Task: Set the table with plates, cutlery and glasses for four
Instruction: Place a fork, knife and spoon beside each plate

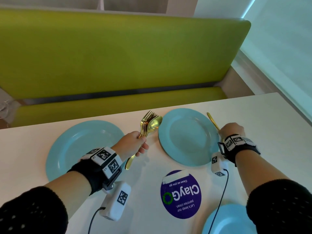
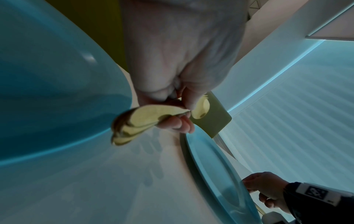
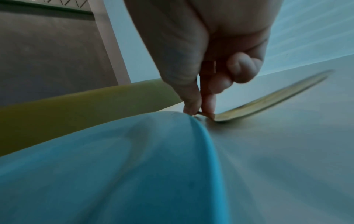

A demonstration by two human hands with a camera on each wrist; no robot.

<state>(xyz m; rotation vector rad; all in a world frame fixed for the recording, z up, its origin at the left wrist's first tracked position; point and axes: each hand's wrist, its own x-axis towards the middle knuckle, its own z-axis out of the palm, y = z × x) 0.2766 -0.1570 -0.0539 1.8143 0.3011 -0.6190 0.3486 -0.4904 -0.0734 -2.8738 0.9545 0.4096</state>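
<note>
Low, right hand (image 1: 232, 130) pinching knife (image 1: 213, 121).

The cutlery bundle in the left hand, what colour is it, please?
Gold; the cutlery bundle shows best in the head view.

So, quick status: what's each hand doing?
Left hand grips gold cutlery bundle. Right hand pinches gold knife beside blue plate. Nothing blocking.

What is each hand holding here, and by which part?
Left hand grips a cutlery bundle around the handles. Right hand pinches a knife by its handle.
</note>
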